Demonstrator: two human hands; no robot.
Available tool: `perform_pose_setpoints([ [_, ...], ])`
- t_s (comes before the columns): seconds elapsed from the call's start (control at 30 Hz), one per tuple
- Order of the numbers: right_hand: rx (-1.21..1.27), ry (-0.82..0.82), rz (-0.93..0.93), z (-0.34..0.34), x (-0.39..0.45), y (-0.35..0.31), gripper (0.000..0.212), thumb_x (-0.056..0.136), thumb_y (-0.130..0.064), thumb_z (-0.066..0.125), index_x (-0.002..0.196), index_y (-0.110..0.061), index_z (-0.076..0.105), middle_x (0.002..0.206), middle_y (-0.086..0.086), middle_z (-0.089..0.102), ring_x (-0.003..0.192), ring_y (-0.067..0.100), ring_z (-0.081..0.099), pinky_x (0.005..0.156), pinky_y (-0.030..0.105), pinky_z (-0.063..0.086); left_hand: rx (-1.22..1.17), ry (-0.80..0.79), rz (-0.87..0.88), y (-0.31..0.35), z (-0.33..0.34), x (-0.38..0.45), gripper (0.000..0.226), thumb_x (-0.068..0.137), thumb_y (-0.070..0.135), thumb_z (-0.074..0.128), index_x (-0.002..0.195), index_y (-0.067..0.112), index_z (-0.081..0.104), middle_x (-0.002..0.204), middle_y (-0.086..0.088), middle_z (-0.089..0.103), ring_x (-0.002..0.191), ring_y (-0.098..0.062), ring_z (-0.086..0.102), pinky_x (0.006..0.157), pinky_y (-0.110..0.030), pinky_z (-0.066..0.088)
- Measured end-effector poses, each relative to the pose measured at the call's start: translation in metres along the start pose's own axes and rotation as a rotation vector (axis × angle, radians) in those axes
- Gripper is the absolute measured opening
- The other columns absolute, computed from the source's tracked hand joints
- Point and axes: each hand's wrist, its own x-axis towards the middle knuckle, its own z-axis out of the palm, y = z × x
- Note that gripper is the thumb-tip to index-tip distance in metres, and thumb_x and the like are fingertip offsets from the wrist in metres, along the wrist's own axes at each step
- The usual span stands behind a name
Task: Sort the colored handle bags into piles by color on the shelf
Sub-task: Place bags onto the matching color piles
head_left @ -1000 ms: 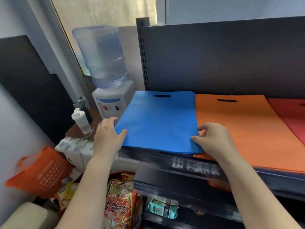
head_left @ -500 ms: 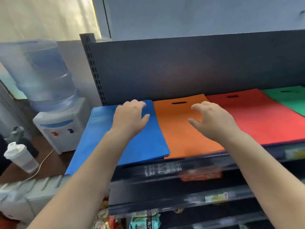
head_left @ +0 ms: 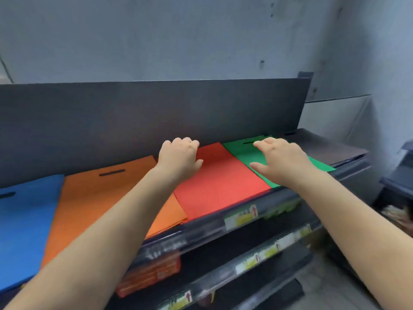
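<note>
I am looking down at the shelf [head_left: 263,205], where the bags are lying in a row of flat piles: blue bags [head_left: 26,224] at the far left, orange bags [head_left: 93,198] next, then red bags [head_left: 221,177], green bags [head_left: 243,153] and, at the far right, what I am reading as dark brown bags [head_left: 330,148]. Each pile is touching or slightly overlapping its neighbour.

My left hand [head_left: 178,158] is hanging over the back left corner of the red pile, fingers loosely curled and holding nothing — whether the fingertips are actually touching the fabric I cannot tell. My right hand [head_left: 282,159] is reaching over the green pile with fingers spread and fairly straight, also gripping nothing; it appears to be resting on or just above the top green bag.

Judging from how things lie, the sorting is looking nearly finished, and I am working on tidying the red and green piles. The green pile is sitting askew, with one corner jutting out over the shelf edge — so the next move is probably calling for flat palms to slide and square it beside the red one without dragging the neighbouring bags along.
</note>
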Motion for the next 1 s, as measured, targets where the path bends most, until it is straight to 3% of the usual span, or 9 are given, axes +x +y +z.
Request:
perform_pose_setpoints([
  [0.33,-0.071,-0.082,0.252,0.019,-0.038,0.189,0.055,0.093,-0.05,0.046,0.136,-0.016,0.043,0.138,0.003,0.047,0.132,0.023,0.037,0.102,0.039,0.037,-0.093,0.022,0.299,0.198,0.009,0.103,0.053,0.093,0.05,0.044,0.134,0.017,0.043,0.134,-0.003,0.05,0.123,-0.025,0.046,0.094,-0.038,0.036],
  [0.63,-0.099,-0.099,0.491,0.039,-0.062,0.344,0.062,0.093,-0.051,0.045,0.145,-0.019,0.032,0.147,0.003,0.038,0.137,0.024,0.032,0.106,0.042,0.034,-0.221,0.074,0.578,0.378,0.011,0.201,0.055,0.091,0.051,0.047,0.135,0.019,0.042,0.137,-0.003,0.049,0.125,-0.026,0.044,0.098,-0.04,0.035],
  [1.0,-0.172,-0.068,0.768,0.06,-0.074,0.536,0.059,0.093,-0.048,0.049,0.142,-0.018,0.036,0.145,0.003,0.04,0.136,0.023,0.033,0.108,0.04,0.031,-0.325,0.126,0.841,0.594,0.012,0.313,0.057,0.091,0.051,0.047,0.137,0.017,0.041,0.141,-0.004,0.046,0.128,-0.028,0.042,0.102,-0.039,0.033],
])
